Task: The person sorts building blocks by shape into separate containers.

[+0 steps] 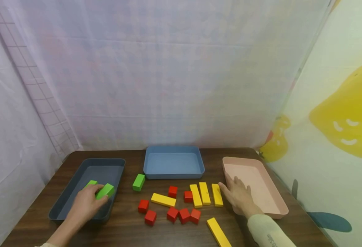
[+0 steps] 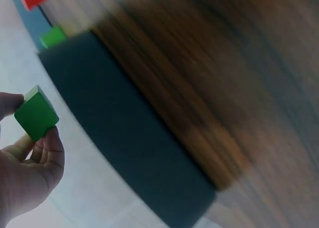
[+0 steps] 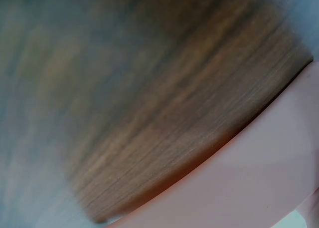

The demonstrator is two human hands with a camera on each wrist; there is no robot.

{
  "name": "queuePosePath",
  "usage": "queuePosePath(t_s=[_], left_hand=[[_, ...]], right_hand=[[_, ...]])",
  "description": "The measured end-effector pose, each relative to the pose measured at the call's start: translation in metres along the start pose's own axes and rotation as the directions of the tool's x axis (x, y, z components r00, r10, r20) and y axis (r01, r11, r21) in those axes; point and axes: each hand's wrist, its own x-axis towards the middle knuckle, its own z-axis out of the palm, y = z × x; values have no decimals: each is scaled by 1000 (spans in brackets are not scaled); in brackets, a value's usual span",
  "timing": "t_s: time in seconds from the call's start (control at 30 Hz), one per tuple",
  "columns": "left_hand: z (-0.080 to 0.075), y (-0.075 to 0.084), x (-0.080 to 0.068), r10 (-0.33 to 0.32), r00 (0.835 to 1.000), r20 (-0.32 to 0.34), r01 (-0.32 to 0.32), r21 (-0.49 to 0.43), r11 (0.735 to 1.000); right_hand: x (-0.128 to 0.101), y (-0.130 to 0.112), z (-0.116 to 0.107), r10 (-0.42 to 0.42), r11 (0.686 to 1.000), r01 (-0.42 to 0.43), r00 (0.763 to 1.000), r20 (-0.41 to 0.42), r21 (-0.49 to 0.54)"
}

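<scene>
My left hand [image 1: 85, 205] pinches a green block [image 1: 105, 191] between thumb and fingers over the dark blue-grey tray [image 1: 88, 162]. In the left wrist view the same block is tilted, above the tray's wall. A second green block [image 1: 91, 183] shows inside that tray, partly hidden by the hand. My right hand [image 1: 239, 195] hovers at the left side of the pink tray [image 1: 265, 185], its fingers spread and nothing held. Beside its fingertips lies a yellow block [image 1: 217, 195]. In the right wrist view only the pink tray's wall and blurred wood show clearly.
A light blue tray [image 1: 174, 161] stands at the back centre, with a green block [image 1: 139, 182] by its left front corner. Several red cubes [image 1: 172, 214] and long yellow blocks [image 1: 163, 200] lie scattered between the side trays. A curtain [image 1: 168, 85] hangs behind the table.
</scene>
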Motion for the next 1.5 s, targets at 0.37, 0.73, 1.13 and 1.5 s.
queuePosePath(t_s=[0.37,0.73,1.13,1.5], left_hand=[[7,-31,25,-69,997,-36,72,83,994],[20,-36,29,-59,991,-118,77,148,986],[18,-34,28,-113,984,-139,131,134,982],[20,-21,33,-76,983,-165,98,125,987]], right_hand=[[-4,1,1,3,1000,-3,1000,11,1],[-4,0,2,7,1000,-7,1000,8,-1],[-1,-1,0,8,1000,-8,1000,9,-6],[1,0,1,16,1000,-16,1000,9,-4]])
